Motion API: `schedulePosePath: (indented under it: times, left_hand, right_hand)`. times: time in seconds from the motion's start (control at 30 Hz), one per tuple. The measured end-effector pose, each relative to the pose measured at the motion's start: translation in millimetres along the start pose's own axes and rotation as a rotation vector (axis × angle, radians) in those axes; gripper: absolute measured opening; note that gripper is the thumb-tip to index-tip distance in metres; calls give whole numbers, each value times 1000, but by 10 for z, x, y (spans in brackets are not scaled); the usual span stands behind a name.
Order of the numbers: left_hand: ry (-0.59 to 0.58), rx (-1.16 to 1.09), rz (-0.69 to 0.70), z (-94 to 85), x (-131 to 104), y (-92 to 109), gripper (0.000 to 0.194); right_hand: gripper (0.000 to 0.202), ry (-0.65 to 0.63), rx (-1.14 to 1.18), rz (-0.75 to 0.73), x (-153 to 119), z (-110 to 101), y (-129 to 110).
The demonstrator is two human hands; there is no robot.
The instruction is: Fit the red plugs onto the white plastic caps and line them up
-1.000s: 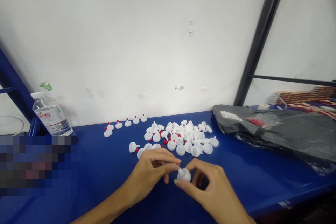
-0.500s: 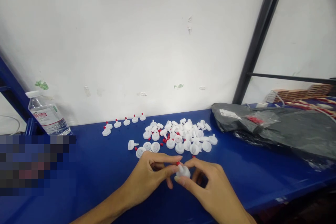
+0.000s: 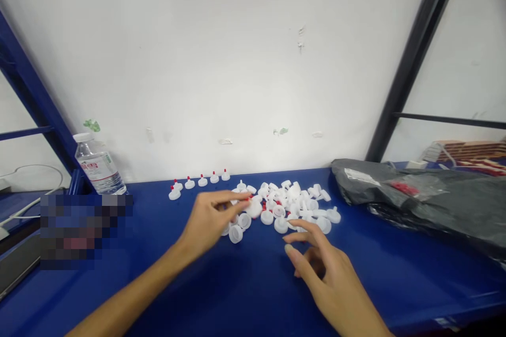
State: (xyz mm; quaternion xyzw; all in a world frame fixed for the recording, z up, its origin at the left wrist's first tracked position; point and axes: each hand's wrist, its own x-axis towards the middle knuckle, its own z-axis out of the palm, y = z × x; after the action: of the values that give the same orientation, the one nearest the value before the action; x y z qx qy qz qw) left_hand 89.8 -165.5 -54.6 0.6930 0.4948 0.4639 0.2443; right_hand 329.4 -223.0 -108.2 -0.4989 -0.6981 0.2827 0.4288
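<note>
Between the thumb and fingertips of my left hand (image 3: 211,218), a white nozzle cap (image 3: 254,209) is pinched by its red tip, over the left part of the pile. My right hand (image 3: 322,266) is empty, fingers apart and curved, at the near edge of the heap of white nozzle caps (image 3: 294,192). Small red tips (image 3: 278,202) lie among the heaped caps. Several white caps with red tips on stand in a row (image 3: 202,180) near the wall, upright. My left hand hides part of the pile.
A clear water bottle (image 3: 100,168) stands at the back left. On the right lies a grey plastic bag (image 3: 446,200) with a small bag of red pieces (image 3: 405,188) on it. The white wall (image 3: 245,63) bounds the blue table (image 3: 221,295) behind.
My hands have come apart. The left has carried the red-tipped nozzle cap forward and left; the right has let go of it and opened. The view has shifted left.
</note>
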Motion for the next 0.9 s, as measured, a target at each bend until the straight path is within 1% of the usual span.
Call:
schedulePosePath:
  times: [0.1,0.13,0.17,0.23,0.33,0.43,0.5,0.63,0.8,0.9]
  left_hand:
    - [151,425,106,-348,245,-254,26]
    - [174,575,113,-460,309,-353,25]
    - [179,698,91,-561,361,-450,26]
    - [159,868,-1,-719,431,-626,29]
    - [89,1017,-112,-833,474,-818,34]
    - [37,1080,-156,-844,487,-925,36]
    - [45,1084,-155,-831,495,-963,37]
    - [60,1076,-109,-825,524,-1006,37]
    - [61,1023,-146,-887,571,-1036,35]
    - [88,963,-158,-919,588,-1071,34]
  right_hand:
    - [38,14,-8,-32,4,5,14]
    - [38,9,-17,-38,6,5,15]
    - [37,1,-26,-43,8,5,15]
    - [37,-11,-37,-54,12,8,18]
    - [36,-7,-44,-62,13,17,29]
    - [36,4,-51,-64,7,21,40]
    - [36,4,-53,-65,3,20,41]
    - [35,-12,-69,-59,8,15,26]
    - [35,-11,-75,-63,20,18,24]
    - [35,-15,-78,-64,16,19,49]
